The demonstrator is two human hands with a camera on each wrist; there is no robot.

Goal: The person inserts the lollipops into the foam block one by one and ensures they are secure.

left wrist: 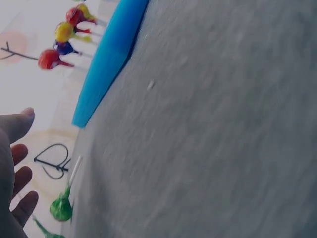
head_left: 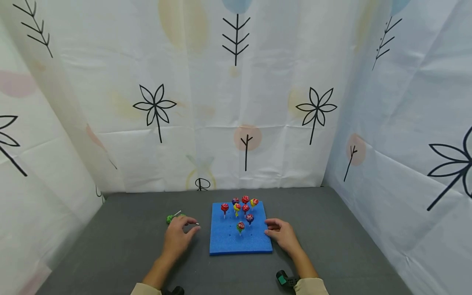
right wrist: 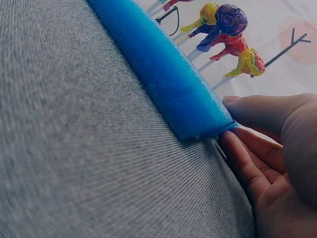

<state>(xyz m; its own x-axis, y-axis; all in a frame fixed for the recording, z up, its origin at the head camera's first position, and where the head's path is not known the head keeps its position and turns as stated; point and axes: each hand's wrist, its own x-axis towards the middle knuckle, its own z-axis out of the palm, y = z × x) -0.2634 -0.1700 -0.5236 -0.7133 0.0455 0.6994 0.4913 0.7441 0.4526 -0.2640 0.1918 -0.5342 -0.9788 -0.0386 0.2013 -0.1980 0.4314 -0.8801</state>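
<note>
A blue foam board [head_left: 221, 241] lies on the grey table, with several wrapped lollipops [head_left: 240, 226] standing upright in it, red, yellow, purple and green. At its right edge my right hand [head_left: 285, 237] pinches the board, thumb [right wrist: 252, 109] on top and fingers at the side and below. My left hand [head_left: 178, 235] is left of the board, apart from it, thumb and fingers spread with a gap. Just beyond that hand lie green lollipops [head_left: 170, 219], one partly hidden by it. In the left wrist view, one green lollipop [left wrist: 62, 206] shows its white stick.
The grey tabletop [head_left: 121, 237] carries a small white bit [left wrist: 151, 85] near the board's left side. Small holes dot the board's surface. Patterned white cloth [head_left: 206, 90] hangs behind and at both sides. Dark straps [head_left: 284, 278] sit at the wrists.
</note>
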